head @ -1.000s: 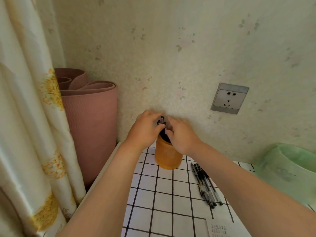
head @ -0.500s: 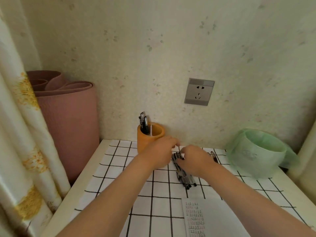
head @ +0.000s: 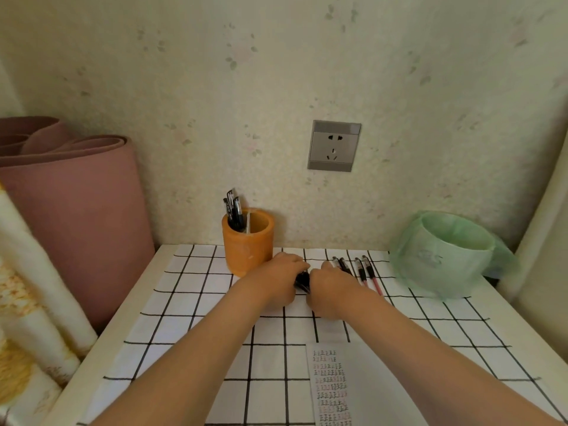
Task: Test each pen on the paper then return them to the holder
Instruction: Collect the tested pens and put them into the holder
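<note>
An orange pen holder [head: 248,245] stands at the back of the table with several black pens [head: 233,212] upright in it. My left hand [head: 278,279] and my right hand [head: 330,285] meet in front of it, both closed around a bunch of black pens [head: 302,281] lying on the table. Only the bunch's dark ends show between the hands. Several more pens [head: 364,272], black and one pinkish, lie in a row to the right. A sheet of paper [head: 359,385] with rows of scribbles lies near the front edge.
The table has a white checked cloth [head: 190,302]. A green plastic-covered tub [head: 445,256] stands at the back right. A rolled pink mat [head: 76,210] leans left of the table, with a curtain [head: 24,318] in front of it. A wall socket [head: 334,146] sits above the pens.
Both hands left the holder, where they had put pens in, and came down to the pens lying on the table. They have closed round a bunch of them. The view tilted down.
</note>
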A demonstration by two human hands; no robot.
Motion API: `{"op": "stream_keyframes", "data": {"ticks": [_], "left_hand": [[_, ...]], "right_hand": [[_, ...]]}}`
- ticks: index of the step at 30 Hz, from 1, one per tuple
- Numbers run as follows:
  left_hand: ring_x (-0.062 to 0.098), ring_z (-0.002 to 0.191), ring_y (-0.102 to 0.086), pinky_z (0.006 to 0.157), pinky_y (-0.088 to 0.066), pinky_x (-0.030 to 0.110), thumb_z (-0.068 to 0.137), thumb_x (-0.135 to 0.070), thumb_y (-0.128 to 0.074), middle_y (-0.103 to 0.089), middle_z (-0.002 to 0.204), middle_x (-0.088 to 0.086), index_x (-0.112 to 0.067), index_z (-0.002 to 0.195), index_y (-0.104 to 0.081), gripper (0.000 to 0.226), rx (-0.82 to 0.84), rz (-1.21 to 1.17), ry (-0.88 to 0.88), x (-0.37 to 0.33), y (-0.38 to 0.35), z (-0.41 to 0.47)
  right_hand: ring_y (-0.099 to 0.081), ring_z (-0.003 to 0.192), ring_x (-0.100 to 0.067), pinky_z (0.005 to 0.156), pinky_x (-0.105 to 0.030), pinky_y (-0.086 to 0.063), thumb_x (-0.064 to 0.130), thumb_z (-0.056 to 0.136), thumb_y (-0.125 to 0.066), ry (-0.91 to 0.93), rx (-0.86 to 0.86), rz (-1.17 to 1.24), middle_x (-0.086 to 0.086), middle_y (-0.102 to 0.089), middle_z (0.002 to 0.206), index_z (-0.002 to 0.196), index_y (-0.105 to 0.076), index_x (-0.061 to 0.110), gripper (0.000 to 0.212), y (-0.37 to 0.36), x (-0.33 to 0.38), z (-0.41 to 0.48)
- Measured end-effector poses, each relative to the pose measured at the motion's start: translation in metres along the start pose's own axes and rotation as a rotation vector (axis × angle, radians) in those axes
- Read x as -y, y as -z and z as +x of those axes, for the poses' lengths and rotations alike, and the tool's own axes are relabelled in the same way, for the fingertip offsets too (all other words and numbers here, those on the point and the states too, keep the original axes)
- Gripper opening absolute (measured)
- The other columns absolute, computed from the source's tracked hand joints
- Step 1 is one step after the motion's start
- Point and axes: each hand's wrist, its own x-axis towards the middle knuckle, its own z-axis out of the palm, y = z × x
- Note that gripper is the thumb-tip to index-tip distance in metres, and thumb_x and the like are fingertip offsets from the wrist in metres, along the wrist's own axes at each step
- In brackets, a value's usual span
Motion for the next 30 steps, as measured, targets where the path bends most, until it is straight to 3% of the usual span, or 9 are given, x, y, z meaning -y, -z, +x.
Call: {"op": "stream_keyframes", "data": {"ticks": [4,10,15,18,26,30], "left_hand": [[0.018,0.116,-0.045,0.092,-0.050,0.040,0.088,-0.009,-0.056,-0.055,0.122,-0.003,-0.031,0.131,-0.058,0.048,0.000,0.062,-0.010,-0.003,0.002,-0.001],[0.020,0.113,-0.040,0.094,-0.046,0.038,0.092,-0.035,-0.061,-0.052,0.115,0.001,-0.024,0.121,-0.061,0.031,-0.004,0.139,0.007,0.000,0.006,-0.007],[0.016,0.093,-0.051,0.082,-0.051,0.034,0.090,-0.034,-0.065,-0.055,0.106,-0.001,-0.023,0.106,-0.056,0.021,0.053,0.085,0.038,-0.003,0.011,-0.014],[0.017,0.088,-0.058,0.074,-0.049,0.030,0.091,-0.031,-0.065,-0.061,0.098,-0.003,-0.023,0.108,-0.055,0.021,0.089,0.039,0.061,-0.004,0.016,-0.019],[0.007,0.080,-0.058,0.069,-0.048,0.022,0.084,-0.026,-0.077,-0.060,0.092,-0.010,-0.027,0.109,-0.061,0.030,-0.098,-0.165,0.052,-0.004,0.068,-0.031],[0.006,0.084,-0.064,0.075,-0.054,0.021,0.077,-0.022,-0.084,-0.067,0.093,-0.010,-0.027,0.101,-0.066,0.031,-0.237,-0.393,0.040,-0.001,0.094,-0.037]], "right_hand": [[-0.048,0.115,-0.030,0.092,-0.036,-0.046,0.014,0.096,-0.043,0.021,-0.015,-0.041,-0.017,-0.041,0.130,0.135,-0.041,0.004,0.040,-0.006,0.001,-0.001],[-0.048,0.112,-0.028,0.088,-0.036,-0.045,0.011,0.096,-0.042,0.104,-0.075,-0.071,-0.016,-0.043,0.127,0.129,-0.039,0.005,0.033,-0.012,-0.001,-0.005],[-0.048,0.111,-0.028,0.083,-0.035,-0.042,0.012,0.096,-0.044,0.151,-0.106,-0.102,-0.014,-0.045,0.124,0.126,-0.039,0.006,0.030,-0.013,-0.001,-0.008],[-0.050,0.106,-0.028,0.077,-0.034,-0.038,0.011,0.096,-0.042,0.208,-0.104,-0.088,-0.013,-0.049,0.119,0.124,-0.039,0.008,0.029,-0.012,-0.004,-0.009],[-0.050,0.076,-0.017,0.069,-0.037,-0.044,0.020,0.102,-0.039,0.230,0.009,0.355,-0.005,-0.056,0.094,0.109,-0.041,0.020,0.008,0.021,-0.007,-0.009],[-0.055,0.086,-0.015,0.081,-0.038,-0.049,0.022,0.103,-0.041,0.258,-0.040,0.615,-0.004,-0.062,0.106,0.110,-0.051,0.025,0.013,0.037,-0.002,-0.010]]}}
